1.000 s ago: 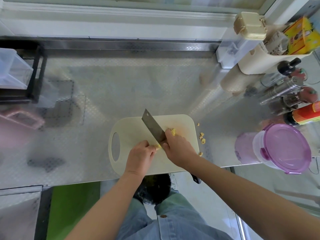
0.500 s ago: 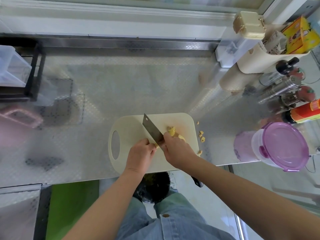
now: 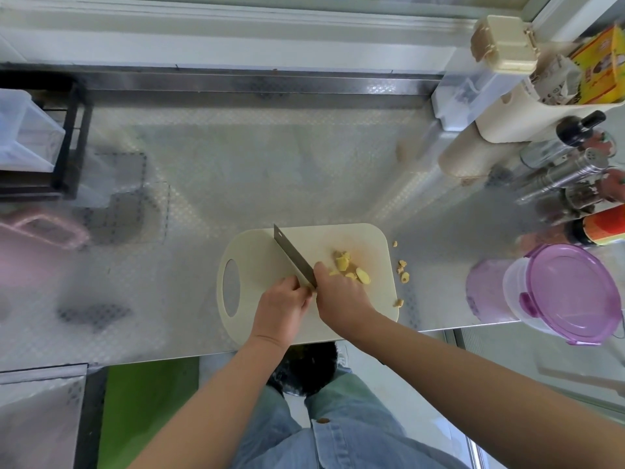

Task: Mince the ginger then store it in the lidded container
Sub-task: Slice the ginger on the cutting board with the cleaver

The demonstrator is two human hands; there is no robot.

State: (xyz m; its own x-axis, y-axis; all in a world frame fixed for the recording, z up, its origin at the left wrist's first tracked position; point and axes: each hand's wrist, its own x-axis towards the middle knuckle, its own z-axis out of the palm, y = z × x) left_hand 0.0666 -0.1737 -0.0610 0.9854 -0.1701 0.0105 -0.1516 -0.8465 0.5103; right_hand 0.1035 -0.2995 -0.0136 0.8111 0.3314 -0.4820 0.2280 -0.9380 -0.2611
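Note:
A cream cutting board (image 3: 257,255) lies at the front edge of the steel counter. My right hand (image 3: 341,299) grips a cleaver, its blade (image 3: 292,255) angled toward the far left across the board. My left hand (image 3: 282,306) sits with curled fingers against the blade's left side, pinning a ginger piece that is mostly hidden under them. Cut yellow ginger slices (image 3: 350,267) lie just right of the blade. A clear round container with a purple lid (image 3: 571,294) stands shut at the counter's right front corner.
A few ginger bits (image 3: 402,272) lie on the counter off the board's right edge. Bottles and shakers (image 3: 571,177), a cream holder (image 3: 507,130) and a beige box (image 3: 504,38) crowd the right back. A black rack with a clear bin (image 3: 30,137) stands far left.
The cleaver has kept chopping in the same spot. More cut ginger slices now show to the right of the blade. Both hands have stayed close together on the board.

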